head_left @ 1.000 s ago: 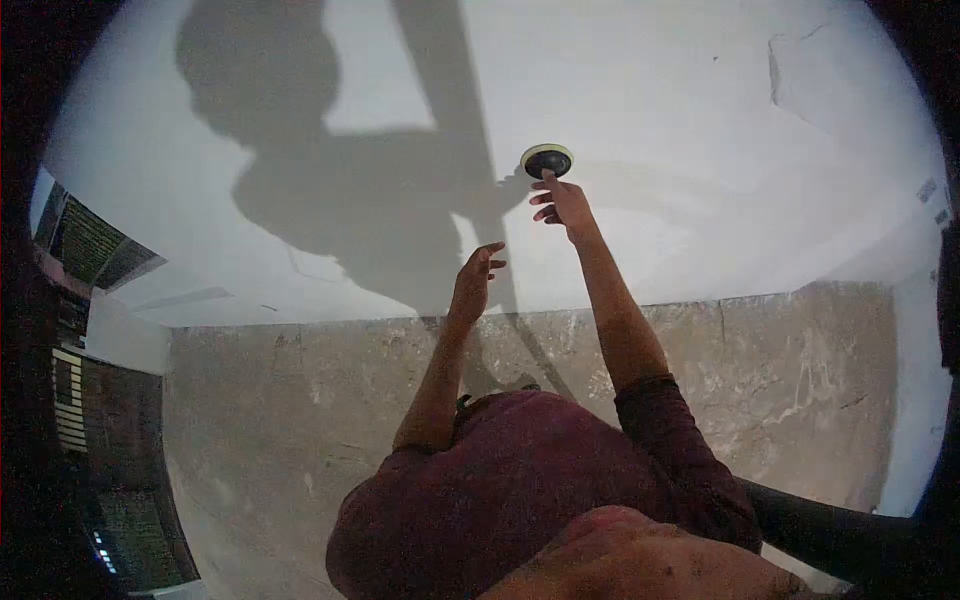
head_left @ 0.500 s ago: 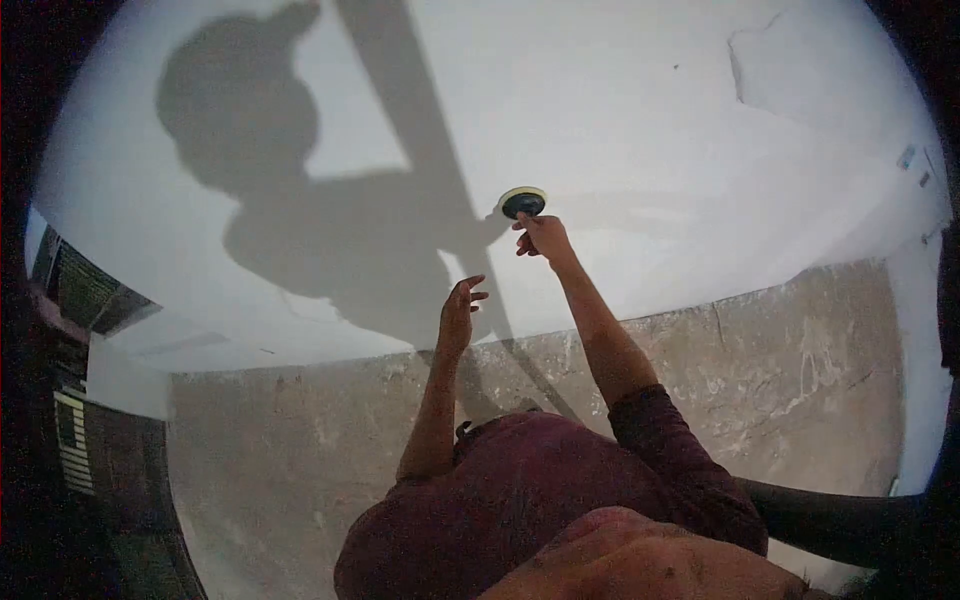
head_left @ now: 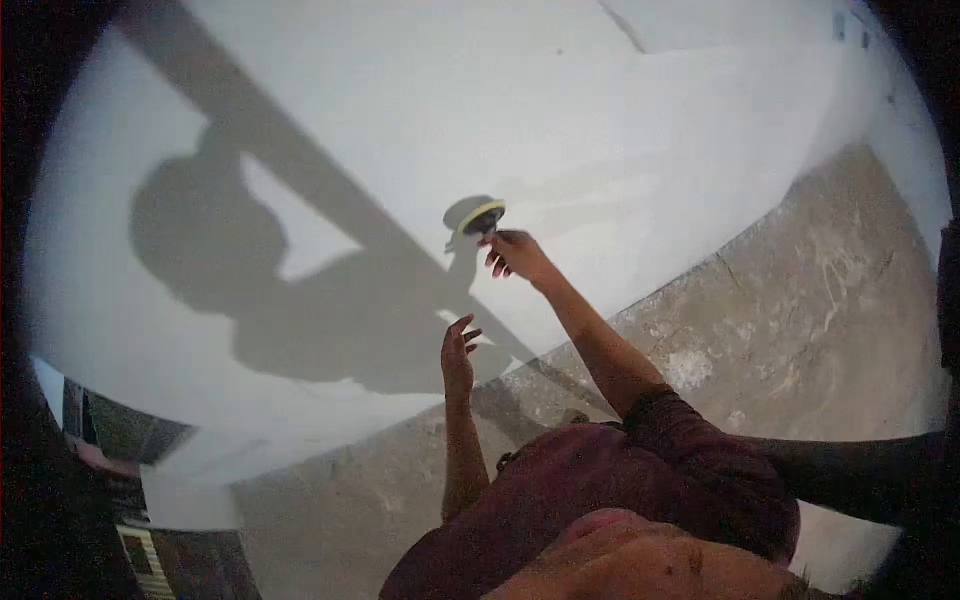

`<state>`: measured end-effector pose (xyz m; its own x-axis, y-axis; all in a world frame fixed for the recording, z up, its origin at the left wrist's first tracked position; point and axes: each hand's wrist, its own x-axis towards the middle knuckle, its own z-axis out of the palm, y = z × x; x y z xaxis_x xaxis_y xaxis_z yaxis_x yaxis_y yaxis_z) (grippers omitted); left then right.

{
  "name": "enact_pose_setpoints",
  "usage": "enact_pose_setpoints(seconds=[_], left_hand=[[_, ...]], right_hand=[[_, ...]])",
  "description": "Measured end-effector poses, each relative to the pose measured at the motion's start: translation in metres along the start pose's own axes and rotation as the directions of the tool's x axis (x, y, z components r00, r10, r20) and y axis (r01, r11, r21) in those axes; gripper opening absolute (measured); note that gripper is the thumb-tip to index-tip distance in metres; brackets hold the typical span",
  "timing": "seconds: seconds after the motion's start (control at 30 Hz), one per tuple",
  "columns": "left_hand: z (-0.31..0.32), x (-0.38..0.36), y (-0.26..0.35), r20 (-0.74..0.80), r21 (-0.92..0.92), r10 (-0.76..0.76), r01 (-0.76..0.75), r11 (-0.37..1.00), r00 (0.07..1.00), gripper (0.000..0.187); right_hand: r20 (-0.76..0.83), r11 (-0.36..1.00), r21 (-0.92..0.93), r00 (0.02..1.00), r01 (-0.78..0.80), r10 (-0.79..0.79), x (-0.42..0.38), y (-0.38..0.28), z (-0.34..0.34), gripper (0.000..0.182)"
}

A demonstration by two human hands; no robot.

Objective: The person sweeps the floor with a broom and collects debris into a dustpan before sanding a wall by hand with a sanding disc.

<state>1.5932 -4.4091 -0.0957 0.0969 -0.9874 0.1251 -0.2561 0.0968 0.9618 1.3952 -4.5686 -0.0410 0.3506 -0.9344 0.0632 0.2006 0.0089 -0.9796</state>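
My right hand [head_left: 518,257] grips a round sanding pad [head_left: 484,219] from below, by its dark back. The pad has a yellowish rim and is tilted. Its round shadow falls just up and left of it on a smooth white surface [head_left: 620,150], and a gap shows between the two. Lower and to the left, my left hand [head_left: 458,352] is raised with its fingers apart and nothing in it. That hand is nearest to the border between the white surface and a bare, mottled brown-grey surface [head_left: 780,290].
A large shadow [head_left: 330,310] of a person and a long straight band of shadow [head_left: 290,140] lie across the white surface. A crack or raised edge [head_left: 625,28] marks its top. Dark openings with slats [head_left: 145,560] are at lower left. A thick dark shape [head_left: 850,470] extends at right.
The view has tilted and shifted. The sanding pad has tipped and its shadow now stands apart from it. My left hand stays raised with its fingers apart.
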Motion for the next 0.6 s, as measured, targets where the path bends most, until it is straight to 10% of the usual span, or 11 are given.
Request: enact_pose_setpoints(seconds=[0.6], left_hand=[[-0.001, 0.014, -0.014, 0.02, -0.07, -0.039, 0.04, 0.997, 0.999, 0.065]], right_hand=[[-0.136, 0.99, -0.136, 0.991, -0.036, 0.017, -0.011, 0.011, -0.003, 0.042]])
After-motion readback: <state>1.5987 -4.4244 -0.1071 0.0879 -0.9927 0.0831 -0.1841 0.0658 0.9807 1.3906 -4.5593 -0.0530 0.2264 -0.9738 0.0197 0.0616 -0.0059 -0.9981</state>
